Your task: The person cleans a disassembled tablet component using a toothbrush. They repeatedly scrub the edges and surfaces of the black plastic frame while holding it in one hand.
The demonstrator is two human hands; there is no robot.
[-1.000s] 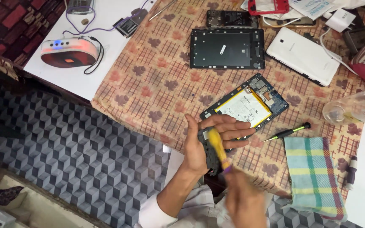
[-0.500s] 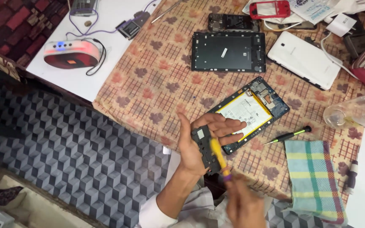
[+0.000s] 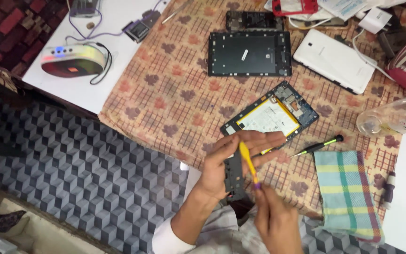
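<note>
Low in the frame's centre, the left hand (image 3: 229, 162) grips a dark part (image 3: 234, 176), and the right hand (image 3: 273, 218) pinches a yellow tool (image 3: 247, 162) against it. Just above lies an open tablet (image 3: 271, 115) with its white battery label; a red package (image 3: 294, 5) sits at the top edge, a checked cloth (image 3: 348, 195) lower right.

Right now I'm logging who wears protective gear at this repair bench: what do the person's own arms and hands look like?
Both hands are bare: no gloves, rings or watch show. The left hand leads to a forearm bare down to a white cuff near the elbow. The right hand is cut off by the frame's lower edge, so its sleeve cannot be seen.
</note>
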